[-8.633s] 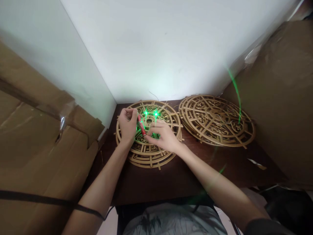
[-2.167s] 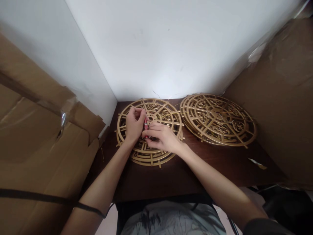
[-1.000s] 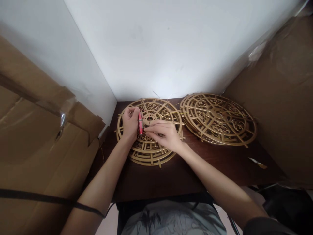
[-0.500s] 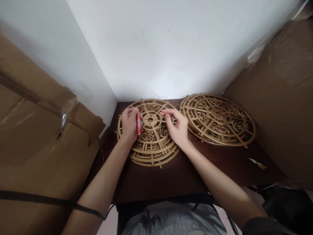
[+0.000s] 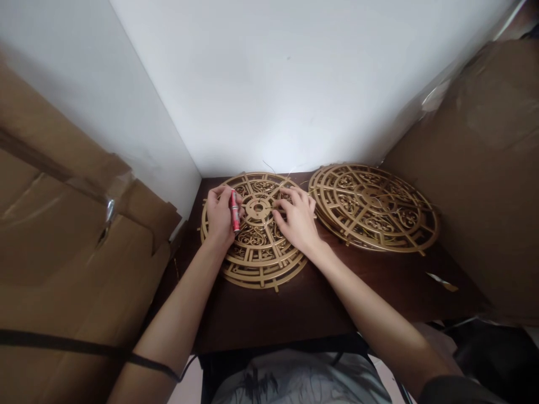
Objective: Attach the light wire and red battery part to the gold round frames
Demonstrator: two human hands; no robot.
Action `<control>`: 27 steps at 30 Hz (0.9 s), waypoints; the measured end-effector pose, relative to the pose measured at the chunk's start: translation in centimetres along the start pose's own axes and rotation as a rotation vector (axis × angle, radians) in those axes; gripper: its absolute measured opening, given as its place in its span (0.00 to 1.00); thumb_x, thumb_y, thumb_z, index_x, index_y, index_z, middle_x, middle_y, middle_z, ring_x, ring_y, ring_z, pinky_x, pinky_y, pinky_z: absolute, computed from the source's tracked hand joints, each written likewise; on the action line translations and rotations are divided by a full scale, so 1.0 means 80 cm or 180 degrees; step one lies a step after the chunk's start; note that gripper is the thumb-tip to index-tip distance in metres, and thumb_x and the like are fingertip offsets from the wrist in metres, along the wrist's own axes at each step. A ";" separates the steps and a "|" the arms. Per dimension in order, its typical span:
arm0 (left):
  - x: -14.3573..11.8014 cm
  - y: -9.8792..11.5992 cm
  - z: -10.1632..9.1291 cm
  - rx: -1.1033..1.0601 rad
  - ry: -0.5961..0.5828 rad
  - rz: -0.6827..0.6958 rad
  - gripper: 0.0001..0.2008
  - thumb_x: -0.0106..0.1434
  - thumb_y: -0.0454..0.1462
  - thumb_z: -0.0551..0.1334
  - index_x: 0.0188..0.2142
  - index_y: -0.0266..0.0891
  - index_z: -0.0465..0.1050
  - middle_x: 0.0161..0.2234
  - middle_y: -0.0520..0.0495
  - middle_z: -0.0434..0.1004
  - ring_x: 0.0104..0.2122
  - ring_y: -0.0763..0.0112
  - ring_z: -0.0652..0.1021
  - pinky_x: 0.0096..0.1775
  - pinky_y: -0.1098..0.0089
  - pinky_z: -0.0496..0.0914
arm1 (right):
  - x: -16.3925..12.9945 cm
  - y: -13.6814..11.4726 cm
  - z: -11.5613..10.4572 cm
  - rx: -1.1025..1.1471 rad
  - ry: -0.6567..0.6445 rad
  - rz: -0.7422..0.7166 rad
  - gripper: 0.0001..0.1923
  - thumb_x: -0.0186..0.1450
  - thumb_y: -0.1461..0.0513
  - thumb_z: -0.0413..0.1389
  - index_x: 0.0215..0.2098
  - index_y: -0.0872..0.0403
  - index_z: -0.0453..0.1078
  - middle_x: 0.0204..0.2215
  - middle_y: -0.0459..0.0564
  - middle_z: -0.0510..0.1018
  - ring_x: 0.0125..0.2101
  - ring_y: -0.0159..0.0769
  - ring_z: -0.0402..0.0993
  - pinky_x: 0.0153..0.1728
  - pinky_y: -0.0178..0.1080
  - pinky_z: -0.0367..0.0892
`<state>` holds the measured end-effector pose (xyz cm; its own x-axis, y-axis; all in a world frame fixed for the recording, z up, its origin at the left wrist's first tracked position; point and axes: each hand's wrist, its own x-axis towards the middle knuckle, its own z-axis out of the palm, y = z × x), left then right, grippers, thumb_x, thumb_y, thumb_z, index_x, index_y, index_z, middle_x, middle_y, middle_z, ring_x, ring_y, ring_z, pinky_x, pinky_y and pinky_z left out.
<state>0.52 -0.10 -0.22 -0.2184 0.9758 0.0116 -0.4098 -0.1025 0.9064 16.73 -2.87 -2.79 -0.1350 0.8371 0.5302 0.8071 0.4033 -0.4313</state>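
A stack of round gold openwork discs (image 5: 256, 255) with scroll patterns lies on the dark table in front of me. My left hand (image 5: 221, 213) is closed around a red pen-like tube (image 5: 234, 212) with a paler band, over the left side of the top disc. My right hand (image 5: 297, 219) rests over the right side of that disc, fingers apart and bent, their tips near its spokes and scrollwork. Whether a thin wire lies under those fingertips I cannot make out.
A second stack of gold discs (image 5: 374, 207) sits to the right. A small gold-and-white scrap (image 5: 442, 281) lies on the brown table (image 5: 269, 320). Cardboard boxes flank both sides, the left one (image 5: 76, 269) and the right one (image 5: 471, 185). A white wall (image 5: 269, 84) stands behind.
My right hand has turned palm-down and spread its fingers over the disc; before, its thumb and forefinger were close together. My left hand keeps the red tube in nearly the same place.
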 end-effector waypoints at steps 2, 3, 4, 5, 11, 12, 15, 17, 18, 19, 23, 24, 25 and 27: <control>0.000 0.001 0.000 -0.0022 -0.0049 0.0054 0.07 0.59 0.36 0.57 0.34 0.41 0.56 0.19 0.57 0.67 0.15 0.79 0.66 0.15 0.80 0.58 | 0.000 -0.001 0.000 -0.0041 0.0009 0.0044 0.05 0.62 0.63 0.54 0.32 0.54 0.72 0.50 0.56 0.70 0.55 0.53 0.56 0.52 0.58 0.52; -0.001 0.001 0.000 -0.0020 -0.0063 0.0080 0.08 0.60 0.36 0.57 0.35 0.42 0.56 0.19 0.57 0.67 0.15 0.79 0.66 0.15 0.80 0.59 | 0.000 -0.001 0.000 -0.0036 0.0011 0.0064 0.05 0.62 0.63 0.54 0.31 0.54 0.71 0.49 0.56 0.70 0.55 0.52 0.57 0.52 0.57 0.52; -0.002 0.002 0.000 -0.0012 -0.0063 0.0104 0.08 0.60 0.37 0.57 0.35 0.42 0.57 0.19 0.57 0.67 0.15 0.79 0.66 0.15 0.80 0.59 | 0.000 -0.001 -0.001 -0.0018 0.0012 0.0085 0.05 0.63 0.63 0.54 0.31 0.54 0.71 0.48 0.55 0.70 0.54 0.51 0.58 0.51 0.56 0.53; -0.002 0.002 0.001 0.0001 -0.0055 0.0129 0.08 0.60 0.37 0.57 0.35 0.42 0.57 0.20 0.57 0.67 0.15 0.80 0.66 0.15 0.80 0.60 | 0.000 -0.002 -0.001 0.0011 0.0010 0.0104 0.05 0.63 0.62 0.54 0.31 0.53 0.71 0.47 0.54 0.71 0.53 0.50 0.59 0.51 0.56 0.53; -0.007 0.009 0.001 0.0182 -0.0567 -0.0119 0.07 0.60 0.37 0.58 0.35 0.41 0.60 0.20 0.57 0.65 0.14 0.81 0.65 0.12 0.82 0.55 | 0.000 -0.004 -0.003 0.0168 0.0123 0.0237 0.09 0.65 0.58 0.53 0.29 0.51 0.72 0.43 0.49 0.74 0.52 0.45 0.61 0.52 0.51 0.49; -0.008 0.011 0.000 0.0219 -0.0724 -0.0207 0.07 0.60 0.38 0.58 0.35 0.41 0.60 0.21 0.57 0.65 0.13 0.82 0.64 0.12 0.82 0.53 | 0.001 -0.004 -0.004 0.0189 0.0147 0.0277 0.10 0.65 0.57 0.54 0.28 0.51 0.71 0.43 0.48 0.75 0.52 0.44 0.62 0.52 0.50 0.49; -0.009 0.014 -0.002 0.0490 -0.1118 -0.0358 0.09 0.59 0.39 0.59 0.37 0.40 0.61 0.21 0.56 0.66 0.11 0.82 0.61 0.10 0.81 0.50 | 0.002 -0.007 -0.006 0.0282 0.0180 0.0383 0.13 0.64 0.55 0.55 0.25 0.52 0.70 0.39 0.47 0.76 0.49 0.43 0.64 0.50 0.48 0.49; -0.009 0.015 -0.003 0.0759 -0.1293 -0.0378 0.11 0.58 0.39 0.60 0.39 0.41 0.60 0.22 0.56 0.68 0.11 0.83 0.60 0.11 0.81 0.50 | 0.003 -0.009 -0.008 0.0377 0.0164 0.0439 0.14 0.65 0.55 0.54 0.24 0.52 0.69 0.36 0.46 0.77 0.46 0.41 0.66 0.49 0.47 0.49; -0.009 0.015 -0.004 0.0896 -0.1343 -0.0364 0.13 0.56 0.38 0.60 0.40 0.41 0.60 0.23 0.56 0.68 0.11 0.84 0.59 0.11 0.81 0.50 | 0.004 -0.009 -0.009 0.0428 0.0145 0.0464 0.14 0.65 0.56 0.54 0.24 0.52 0.69 0.35 0.45 0.77 0.45 0.40 0.67 0.49 0.47 0.50; -0.009 0.015 -0.004 0.1041 -0.1370 -0.0317 0.14 0.55 0.36 0.61 0.40 0.41 0.60 0.24 0.56 0.69 0.11 0.84 0.59 0.12 0.81 0.50 | 0.004 -0.010 -0.010 0.0477 0.0121 0.0485 0.14 0.65 0.56 0.54 0.24 0.52 0.69 0.35 0.45 0.77 0.44 0.39 0.67 0.48 0.46 0.50; -0.006 0.008 -0.010 0.1789 -0.1446 0.0328 0.19 0.49 0.30 0.62 0.41 0.40 0.60 0.28 0.55 0.70 0.18 0.83 0.65 0.19 0.80 0.59 | 0.005 -0.011 -0.012 0.0618 0.0060 0.0532 0.14 0.65 0.57 0.54 0.24 0.52 0.68 0.34 0.45 0.78 0.42 0.39 0.68 0.47 0.45 0.51; -0.005 0.006 -0.011 0.1958 -0.1517 0.0489 0.19 0.49 0.29 0.63 0.41 0.40 0.61 0.29 0.54 0.70 0.21 0.82 0.67 0.22 0.79 0.62 | 0.005 -0.011 -0.012 0.0640 0.0057 0.0533 0.13 0.65 0.57 0.54 0.24 0.53 0.68 0.34 0.45 0.78 0.42 0.39 0.69 0.47 0.45 0.51; -0.004 0.005 -0.013 0.2085 -0.1605 0.0578 0.20 0.49 0.30 0.63 0.42 0.40 0.61 0.29 0.54 0.69 0.22 0.81 0.67 0.24 0.79 0.63 | 0.005 -0.011 -0.012 0.0658 0.0058 0.0530 0.13 0.65 0.57 0.54 0.24 0.53 0.68 0.33 0.45 0.78 0.42 0.39 0.69 0.47 0.45 0.52; -0.002 0.004 -0.015 0.2236 -0.1775 0.0622 0.21 0.50 0.31 0.64 0.44 0.40 0.61 0.30 0.54 0.68 0.22 0.81 0.66 0.26 0.78 0.62 | 0.005 -0.012 -0.012 0.0683 0.0070 0.0511 0.12 0.65 0.58 0.54 0.24 0.53 0.69 0.33 0.45 0.78 0.41 0.39 0.69 0.47 0.46 0.53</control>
<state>-0.66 -0.54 -0.43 0.3067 0.9240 0.2282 0.2620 -0.3124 0.9131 16.50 -3.28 -1.46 -0.0006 0.8894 0.4572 0.6765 0.3371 -0.6548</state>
